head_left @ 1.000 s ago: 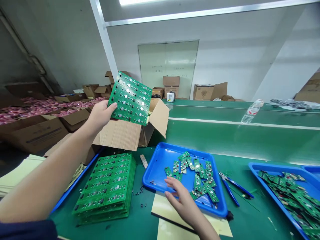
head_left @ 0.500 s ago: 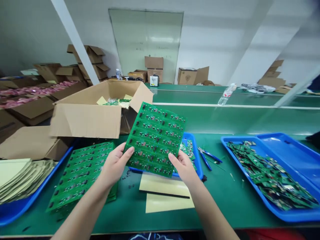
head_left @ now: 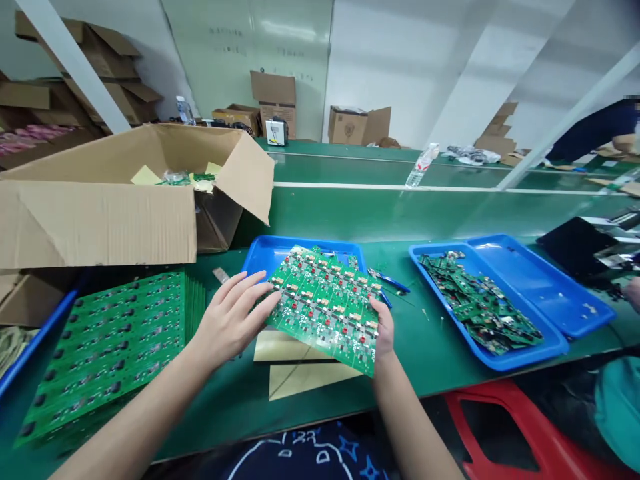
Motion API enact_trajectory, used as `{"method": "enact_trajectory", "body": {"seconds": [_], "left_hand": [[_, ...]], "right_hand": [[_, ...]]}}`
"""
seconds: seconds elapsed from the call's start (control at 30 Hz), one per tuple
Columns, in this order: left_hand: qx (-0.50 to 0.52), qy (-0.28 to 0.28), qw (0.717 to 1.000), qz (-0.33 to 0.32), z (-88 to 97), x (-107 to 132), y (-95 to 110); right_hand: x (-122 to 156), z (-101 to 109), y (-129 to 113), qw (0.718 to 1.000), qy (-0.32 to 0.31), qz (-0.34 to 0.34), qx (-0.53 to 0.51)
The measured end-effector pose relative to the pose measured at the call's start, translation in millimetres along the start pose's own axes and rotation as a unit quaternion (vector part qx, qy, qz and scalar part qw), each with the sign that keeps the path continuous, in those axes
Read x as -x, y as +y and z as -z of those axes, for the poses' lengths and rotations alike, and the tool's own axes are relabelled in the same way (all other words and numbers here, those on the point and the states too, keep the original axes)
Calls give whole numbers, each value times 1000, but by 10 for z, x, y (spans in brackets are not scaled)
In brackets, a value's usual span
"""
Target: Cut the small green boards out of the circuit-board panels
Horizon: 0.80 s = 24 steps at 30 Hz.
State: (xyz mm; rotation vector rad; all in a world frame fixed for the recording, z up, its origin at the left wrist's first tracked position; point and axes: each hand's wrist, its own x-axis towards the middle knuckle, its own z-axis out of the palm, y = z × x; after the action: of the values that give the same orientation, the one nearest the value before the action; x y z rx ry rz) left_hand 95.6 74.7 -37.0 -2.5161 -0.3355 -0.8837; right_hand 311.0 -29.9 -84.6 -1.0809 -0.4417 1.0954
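My right hand (head_left: 383,328) grips the right edge of a green circuit board panel (head_left: 327,310), which is tilted above the bench. White connectors and red parts show on its upper face. My left hand (head_left: 233,321) is open, its fingers stretched out at the panel's left edge; whether they touch it I cannot tell. Below the panel lie yellow paper sheets (head_left: 305,382), and behind it a blue tray (head_left: 259,253) holds small boards, partly hidden. To the left of my left hand stands a stack of green panels (head_left: 117,337). Blue-handled pliers (head_left: 391,279) lie right of the tray.
A large open cardboard box (head_left: 100,223) stands at the back left. On the right, a blue tray (head_left: 493,365) holds a heap of small boards beside another blue tray (head_left: 565,293). A plastic bottle (head_left: 423,165) stands on the ledge. A red stool (head_left: 520,427) and another person's sleeve (head_left: 595,130) are at right.
The panel has been turned to show its other face and lowered. My left hand has opened from its grip, while my right hand still holds the panel. The view has swung right and down.
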Motion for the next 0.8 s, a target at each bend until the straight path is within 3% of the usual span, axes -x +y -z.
{"method": "enact_trajectory", "body": {"seconds": [0.2,0.4,0.57,0.7,0.8], "left_hand": [[68,14,987,146,-77,118,77],[142,-28,958,246,-100,228,178],[104,-40,970,218,-66,251,280],[-4,-8,992,125,-43,257,397],[-28,4,997,71,-47,287,418]], "right_hand": [[-57,35,81,998,22,-49,-38],[-48,47,102,995,30,-63,-66],[-29,41,107,995,25,-70,-62],[-7,19,79,993,21,-97,-61],[0,33,79,993,9,-104,-55]]}}
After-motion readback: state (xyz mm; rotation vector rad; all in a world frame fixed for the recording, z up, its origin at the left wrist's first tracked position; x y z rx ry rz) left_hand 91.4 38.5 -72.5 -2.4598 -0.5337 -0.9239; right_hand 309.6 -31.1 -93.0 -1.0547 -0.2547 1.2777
